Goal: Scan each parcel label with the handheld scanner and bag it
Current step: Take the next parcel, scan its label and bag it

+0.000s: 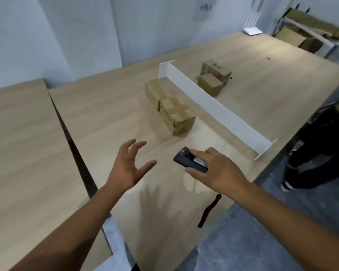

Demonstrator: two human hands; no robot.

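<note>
The right hand [217,169] grips the handheld scanner [188,160] low over the wooden surface [106,118], thumb at its near edge and fingers laid over its top. The left hand [129,165] hovers just beside it, fingers spread and holding nothing. The nearest parcel [177,115] lies further out on the surface, touching a second parcel [155,89] behind it, and 2 more parcels [210,83] stand beyond the white divider [213,102]. The main risk, as I judge it, is a failed scan. No label shows on the taped top or near faces of the nearest parcel, so it will likely need turning. A turn by the left hand alone could shove it into the second parcel or against the divider. The fingers draped over the scanner may also cover its window or button; which end reads is too small to tell. A black strap [207,210] lies at the near edge of the surface below the right forearm, and if it belongs to the scanner it could snag when the scanner moves forward. No bag is in view, so a scanned parcel may be set back down among the unscanned ones and get mixed up. Another person [311,153] stands close at the right, where a wide reach could meet them.
</note>
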